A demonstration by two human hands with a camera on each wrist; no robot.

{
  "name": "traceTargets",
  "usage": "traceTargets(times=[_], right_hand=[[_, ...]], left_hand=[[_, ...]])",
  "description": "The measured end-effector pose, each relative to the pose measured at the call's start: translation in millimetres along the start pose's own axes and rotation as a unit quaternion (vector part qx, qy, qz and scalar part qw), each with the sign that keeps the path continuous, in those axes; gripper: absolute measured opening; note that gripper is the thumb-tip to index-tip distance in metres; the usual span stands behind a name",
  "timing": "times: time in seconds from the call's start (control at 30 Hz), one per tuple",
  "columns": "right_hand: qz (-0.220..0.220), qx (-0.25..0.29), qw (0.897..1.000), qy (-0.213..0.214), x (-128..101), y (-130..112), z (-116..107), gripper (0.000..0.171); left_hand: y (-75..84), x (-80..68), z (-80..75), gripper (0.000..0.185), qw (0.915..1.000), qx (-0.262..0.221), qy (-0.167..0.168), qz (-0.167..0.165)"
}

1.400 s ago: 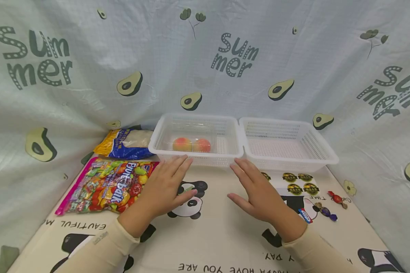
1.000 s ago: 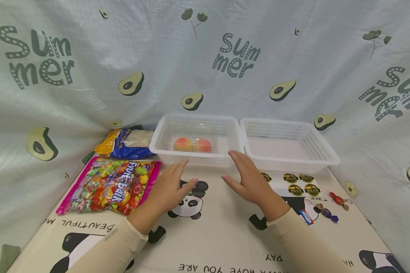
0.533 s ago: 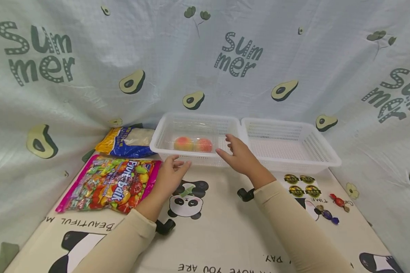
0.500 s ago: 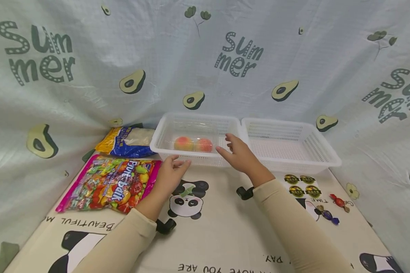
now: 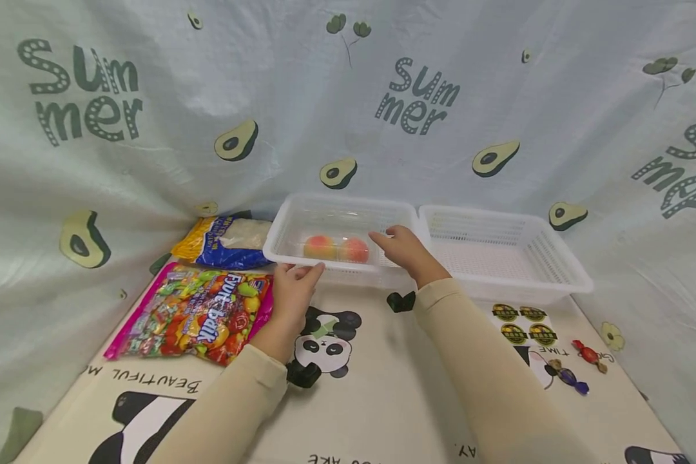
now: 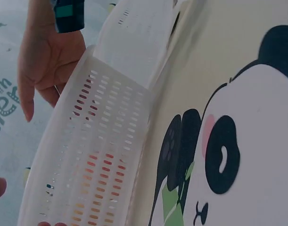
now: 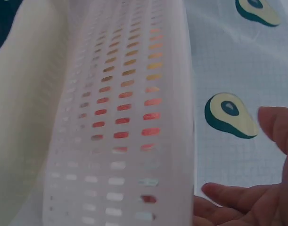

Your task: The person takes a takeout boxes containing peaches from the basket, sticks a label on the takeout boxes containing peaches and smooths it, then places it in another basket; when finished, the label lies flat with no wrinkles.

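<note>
Two hands in cream sleeves reach toward a white slotted basket on a counter covered with a panda-print cloth. At far left lies a pink bag of fruit candy [image 5: 194, 317], and just behind it a blue and yellow bag [image 5: 226, 241] of something white. Next comes the left hand [image 5: 292, 296], resting on the counter against the front of the left basket [image 5: 301, 216]; its fingers [image 5: 307, 276] are loosely bent and its fingertips touch the basket's near rim, without clearly gripping it. Inside this basket sits a clear plastic box holding two peaches [image 5: 336, 249], toward the front and middle. The right hand [image 5: 403, 248] reaches over the basket's near right corner, its fingers [image 5: 383, 240] relaxed and partly spread, just beside the peaches' box; whether they touch it cannot be told. It holds nothing. Touching the first basket on the right is a second white basket [image 5: 557, 258]. Nearer on the right, four round dark stickers [image 5: 524, 324] lie on the cloth, and beyond them two wrapped sweets, one purple [image 5: 567, 376] and one red [image 5: 590, 356].
</note>
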State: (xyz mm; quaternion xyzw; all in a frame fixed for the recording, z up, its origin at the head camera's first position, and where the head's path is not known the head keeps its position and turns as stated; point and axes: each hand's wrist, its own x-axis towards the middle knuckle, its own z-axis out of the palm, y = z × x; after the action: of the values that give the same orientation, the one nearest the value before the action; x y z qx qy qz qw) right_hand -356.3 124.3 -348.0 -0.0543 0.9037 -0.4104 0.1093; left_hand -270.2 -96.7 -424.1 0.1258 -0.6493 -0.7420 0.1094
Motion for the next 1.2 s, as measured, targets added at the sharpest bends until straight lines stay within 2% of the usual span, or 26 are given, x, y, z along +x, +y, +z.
traceTargets(times=[0.13,0.3,0.37,0.5,0.67,0.9,1.03,1.2], right_hand=[[0.041,0.046,0.998,-0.019,8,-9,3,0.084],[0.108,0.131,0.985,-0.032,18,-14,4,0.086],[0.131,0.145,0.980,-0.034,23,-13,5,0.084],[0.156,0.139,0.977,-0.038,33,-11,6,0.081],[0.164,0.121,0.978,-0.036,45,-10,7,0.076],[0.194,0.130,0.971,-0.045,52,-8,11,0.064],[0.185,0.122,0.974,-0.050,50,-7,13,0.061],[0.181,0.124,0.975,-0.035,48,-5,14,0.064]], left_hand=[[-1.9,8.2,1.1,0.073,0.9993,-0.018,0.033,-0.007],[-3.0,14.3,-0.7,0.069,0.9975,-0.027,0.065,-0.006],[-4.2,16.1,-0.6,0.069,0.9971,-0.027,0.071,-0.001],[-6.4,18.2,-0.3,0.072,0.9966,-0.020,0.078,0.017],[-6.4,17.6,-0.6,0.075,0.9962,-0.019,0.080,0.029],[-3.3,15.7,-1.5,0.075,0.9963,-0.021,0.079,0.025],[-2.5,15.8,-1.9,0.075,0.9959,-0.023,0.084,0.024],[-3.5,15.4,-3.1,0.074,0.9954,-0.029,0.090,0.017]])
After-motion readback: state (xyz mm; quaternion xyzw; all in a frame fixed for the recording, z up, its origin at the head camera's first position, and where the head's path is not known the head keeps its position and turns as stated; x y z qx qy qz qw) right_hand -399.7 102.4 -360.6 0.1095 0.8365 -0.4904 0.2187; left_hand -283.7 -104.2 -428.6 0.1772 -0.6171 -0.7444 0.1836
